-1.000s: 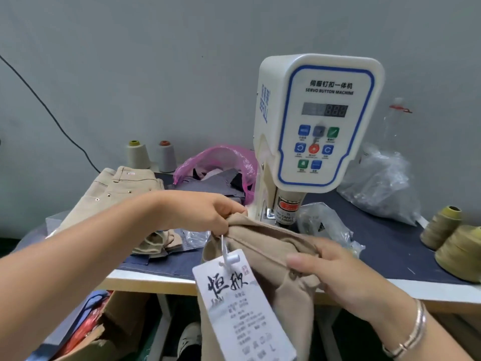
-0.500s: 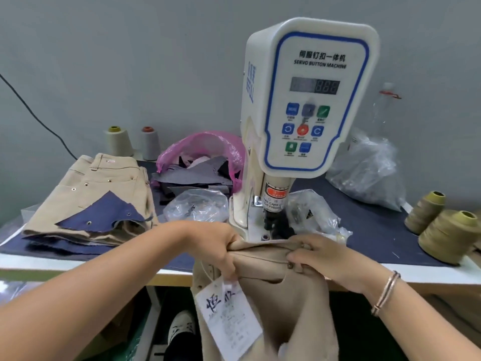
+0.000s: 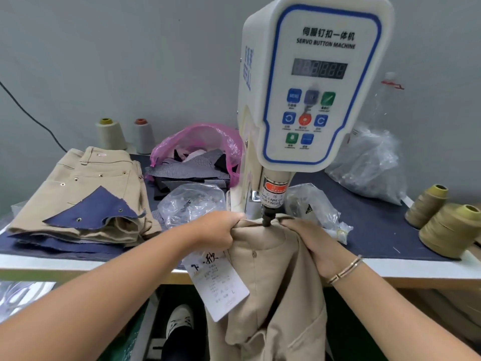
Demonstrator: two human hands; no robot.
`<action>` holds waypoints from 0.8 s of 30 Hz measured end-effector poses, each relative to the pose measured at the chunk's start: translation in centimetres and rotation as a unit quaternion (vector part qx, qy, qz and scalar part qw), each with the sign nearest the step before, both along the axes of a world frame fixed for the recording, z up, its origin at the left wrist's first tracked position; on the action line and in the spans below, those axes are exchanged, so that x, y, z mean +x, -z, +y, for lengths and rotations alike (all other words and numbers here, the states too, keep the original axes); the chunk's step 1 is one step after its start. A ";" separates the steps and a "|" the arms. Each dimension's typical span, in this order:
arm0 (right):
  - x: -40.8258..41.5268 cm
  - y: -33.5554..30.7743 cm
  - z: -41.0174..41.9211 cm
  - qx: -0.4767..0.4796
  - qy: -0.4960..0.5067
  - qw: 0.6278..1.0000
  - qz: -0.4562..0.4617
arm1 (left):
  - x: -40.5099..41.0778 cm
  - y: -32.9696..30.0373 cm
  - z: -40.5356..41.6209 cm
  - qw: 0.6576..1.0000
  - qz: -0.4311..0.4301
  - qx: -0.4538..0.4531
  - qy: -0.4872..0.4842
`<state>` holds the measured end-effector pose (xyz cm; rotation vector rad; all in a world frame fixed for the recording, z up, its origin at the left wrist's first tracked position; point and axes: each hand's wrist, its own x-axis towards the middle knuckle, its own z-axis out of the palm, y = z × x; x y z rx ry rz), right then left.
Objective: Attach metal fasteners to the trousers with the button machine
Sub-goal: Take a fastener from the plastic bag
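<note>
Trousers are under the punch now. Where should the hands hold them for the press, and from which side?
Grip the beige trousers at the top edge, one hand either side of the punch, coming from the front. The left hand and right hand already bunch the edge there, the rest hanging off the table. Keep fingers well clear of the punch tip, probably.

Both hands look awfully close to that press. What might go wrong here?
The left hand and right hand grip the trousers right beside the punch, so a finger might get pinched; the machine's warning label says as much. The hang tag dangles nearby and might get caught.
</note>
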<state>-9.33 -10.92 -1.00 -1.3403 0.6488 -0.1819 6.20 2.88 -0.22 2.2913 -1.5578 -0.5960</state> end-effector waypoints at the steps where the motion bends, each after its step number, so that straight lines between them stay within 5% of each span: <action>1: 0.4 -0.1 -0.1 0.007 0.008 1.000 -0.005 | 0.0 0.6 -0.2 0.999 -0.019 -0.031 -0.019; 8: 2.0 0.6 -0.5 0.002 0.041 0.999 0.002 | 1.7 2.5 0.5 0.991 0.051 -0.126 -0.014; 12: 3.0 0.7 -1.2 -0.015 0.059 0.998 0.015 | 2.6 3.2 0.6 0.990 -0.112 -0.075 0.035; 16: 2.9 1.2 -1.7 -0.003 0.068 0.998 0.018 | 4.5 2.9 1.2 0.981 -0.152 0.011 0.120; 19: 2.9 1.6 -1.9 -0.001 0.058 0.998 0.007 | 5.0 1.9 1.9 0.954 -0.272 0.010 0.125; 22: 3.2 1.4 -1.8 0.003 0.066 0.998 0.001 | 2.6 1.0 1.8 0.904 -0.405 -0.082 0.113; 24: 3.4 1.4 -1.8 0.016 0.080 0.997 0.002 | -0.2 1.3 1.2 0.890 -0.396 -0.208 0.083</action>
